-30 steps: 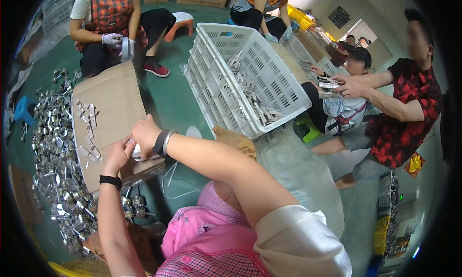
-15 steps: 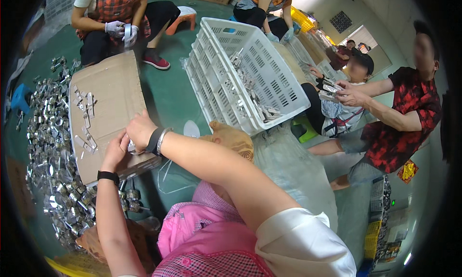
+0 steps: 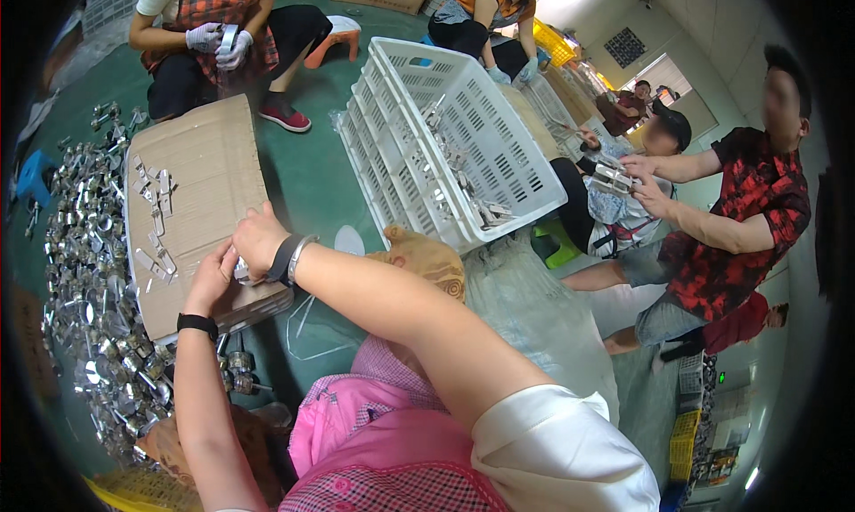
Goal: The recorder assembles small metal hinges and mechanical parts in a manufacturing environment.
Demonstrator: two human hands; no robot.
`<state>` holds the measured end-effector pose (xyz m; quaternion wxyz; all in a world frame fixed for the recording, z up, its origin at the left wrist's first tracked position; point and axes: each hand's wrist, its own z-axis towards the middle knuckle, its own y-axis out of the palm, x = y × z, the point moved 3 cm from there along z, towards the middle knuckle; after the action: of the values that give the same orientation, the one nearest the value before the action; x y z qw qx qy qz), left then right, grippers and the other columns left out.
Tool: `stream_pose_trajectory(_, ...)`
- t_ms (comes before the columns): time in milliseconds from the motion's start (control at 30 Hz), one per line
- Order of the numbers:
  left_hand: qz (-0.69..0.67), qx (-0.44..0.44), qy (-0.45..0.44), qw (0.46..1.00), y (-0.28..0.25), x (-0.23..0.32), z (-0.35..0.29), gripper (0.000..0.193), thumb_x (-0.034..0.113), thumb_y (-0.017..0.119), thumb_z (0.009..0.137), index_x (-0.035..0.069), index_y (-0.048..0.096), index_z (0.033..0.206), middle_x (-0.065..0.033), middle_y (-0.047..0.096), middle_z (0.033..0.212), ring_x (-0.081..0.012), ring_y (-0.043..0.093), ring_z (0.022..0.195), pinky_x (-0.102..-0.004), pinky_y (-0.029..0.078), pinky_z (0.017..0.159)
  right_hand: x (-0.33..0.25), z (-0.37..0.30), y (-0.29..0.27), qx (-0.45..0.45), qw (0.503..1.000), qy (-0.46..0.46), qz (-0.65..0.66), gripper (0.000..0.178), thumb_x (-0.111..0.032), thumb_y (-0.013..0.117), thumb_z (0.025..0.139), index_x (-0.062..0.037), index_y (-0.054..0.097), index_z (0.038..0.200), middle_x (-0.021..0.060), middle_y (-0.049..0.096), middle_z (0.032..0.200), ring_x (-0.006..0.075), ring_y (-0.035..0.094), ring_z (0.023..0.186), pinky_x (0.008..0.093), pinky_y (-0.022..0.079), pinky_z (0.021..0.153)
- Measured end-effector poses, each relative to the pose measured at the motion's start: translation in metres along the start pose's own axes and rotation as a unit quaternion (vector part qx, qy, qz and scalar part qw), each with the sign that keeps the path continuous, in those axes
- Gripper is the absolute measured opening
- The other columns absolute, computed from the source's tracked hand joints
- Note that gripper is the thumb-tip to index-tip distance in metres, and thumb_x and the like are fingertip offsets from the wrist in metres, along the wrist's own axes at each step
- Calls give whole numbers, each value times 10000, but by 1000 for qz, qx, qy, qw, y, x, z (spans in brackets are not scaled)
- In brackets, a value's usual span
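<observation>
Both hands meet over the near right corner of a cardboard-topped work surface [image 3: 191, 209]. Between them a small shiny metal part [image 3: 241, 270] shows, mostly covered by fingers, so its full shape is hidden. My left hand [image 3: 212, 276] pinches the part from the left. My right hand [image 3: 258, 242] is closed over it from the right, fingers bent; what its fingertips press on is partly hidden. Beyond my hands, several flat metal clip pieces [image 3: 161, 191] lie scattered on the cardboard, with more small metal pieces [image 3: 158, 256] nearer my left hand.
A large heap of metal parts with stems [image 3: 98, 307] covers the floor at left. Stacked white plastic crates [image 3: 387, 156] holding metal pieces stand right of the cardboard. A person in a checked apron [image 3: 218, 13] sits opposite; another in a red-black shirt [image 3: 726, 218] stands at right.
My hands stay at the same corner with hardly any shift. The person opposite has raised the metal piece in their gloves. At far right, another person in red has come into view.
</observation>
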<state>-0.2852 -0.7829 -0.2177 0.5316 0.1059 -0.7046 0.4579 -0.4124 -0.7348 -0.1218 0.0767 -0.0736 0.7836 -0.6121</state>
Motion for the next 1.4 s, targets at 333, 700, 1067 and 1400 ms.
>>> stream_pose_trajectory(333, 0, -1, 14, 1000, -1, 0, 1, 483, 396, 455, 915, 55, 514, 1253, -213, 613, 1089, -321, 585, 1034, -350, 437, 876, 0, 2, -2, -5, 1000, 1, -3, 366, -298, 788, 527, -109, 704, 828, 73, 655, 930, 253, 521, 1025, 487, 332, 930)
stream_pose_trajectory(700, -6, -14, -10, 1000, -1, 3, 1, 485, 401, 454, 918, 68, 503, 1267, -197, 648, 955, -270, 627, 801, -341, 469, 754, 0, 3, -4, -22, 1000, 6, 0, 371, -294, 793, 534, -115, 702, 846, 58, 654, 940, 244, 524, 1020, 473, 327, 940)
stream_pose_trajectory(1067, -9, -16, -10, 1000, -2, 2, 1, 481, 397, 464, 920, 71, 500, 1272, -203, 616, 1094, -312, 594, 1020, -335, 438, 868, -2, 6, -3, -36, 999, 15, 4, 400, -279, 804, 520, -107, 704, 867, 75, 654, 960, 259, 518, 1054, 518, 293, 996)
stream_pose_trajectory(1400, -11, -11, 7, 1000, 1, 2, 2, 490, 404, 458, 922, 62, 500, 1269, -208, 614, 1099, -315, 589, 1031, -339, 433, 880, 0, 3, -4, -38, 999, 16, 6, 409, -269, 805, 515, -110, 702, 877, 65, 650, 969, 260, 510, 1059, 504, 306, 980)
